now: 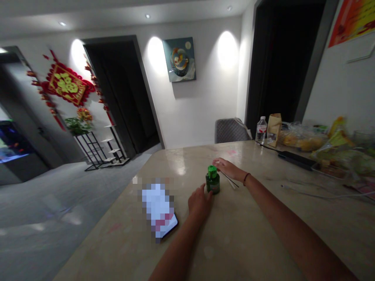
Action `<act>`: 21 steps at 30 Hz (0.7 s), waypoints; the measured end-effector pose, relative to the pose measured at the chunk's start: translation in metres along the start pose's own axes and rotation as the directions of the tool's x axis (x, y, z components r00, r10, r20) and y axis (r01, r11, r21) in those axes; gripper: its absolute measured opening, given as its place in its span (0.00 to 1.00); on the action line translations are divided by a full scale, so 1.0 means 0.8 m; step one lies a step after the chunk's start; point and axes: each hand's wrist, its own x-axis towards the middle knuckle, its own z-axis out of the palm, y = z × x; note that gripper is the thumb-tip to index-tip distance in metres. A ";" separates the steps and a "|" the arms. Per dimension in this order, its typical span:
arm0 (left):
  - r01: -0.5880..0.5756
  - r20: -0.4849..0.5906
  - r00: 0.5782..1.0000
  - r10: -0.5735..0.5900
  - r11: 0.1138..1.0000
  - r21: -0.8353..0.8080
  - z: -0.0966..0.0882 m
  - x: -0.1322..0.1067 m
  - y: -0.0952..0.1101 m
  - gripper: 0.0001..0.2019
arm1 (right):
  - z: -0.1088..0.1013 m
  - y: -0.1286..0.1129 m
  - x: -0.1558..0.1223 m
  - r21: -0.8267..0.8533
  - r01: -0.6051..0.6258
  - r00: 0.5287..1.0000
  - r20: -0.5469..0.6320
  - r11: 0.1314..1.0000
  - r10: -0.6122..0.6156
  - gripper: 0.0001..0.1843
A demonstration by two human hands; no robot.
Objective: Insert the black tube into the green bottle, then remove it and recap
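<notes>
A small dark green glass bottle (pixel 213 186) with a bright green ribbed cap (pixel 212 171) stands upright on the table. My left hand (pixel 200 201) is closed around its lower left side, thumb in front and fingers behind. Just beyond the cap, on the right, my right hand (pixel 230 169) reaches leftward with its fingers stretched out; part of them is hard to make out behind the cap. A thin dark stick (pixel 233 182) slants out from below that hand, beside a short pale stick (pixel 231 185). Whether the right hand touches the dark stick, I cannot tell.
A phone (pixel 175 223), mostly pixelated, lies left of my left forearm. Along the right side are a water bottle (pixel 261 130), a paper bag (pixel 274 130), plastic bags of food (pixel 303 136), a black power strip (pixel 295 160) and a white cable (pixel 310 194). A grey chair (pixel 230 130) stands behind.
</notes>
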 end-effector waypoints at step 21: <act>-0.014 -0.039 0.999 0.014 1.000 0.000 0.011 0.004 -0.006 0.22 | -0.002 0.027 -0.013 -0.059 -0.050 0.927 0.369 0.997 0.068 0.36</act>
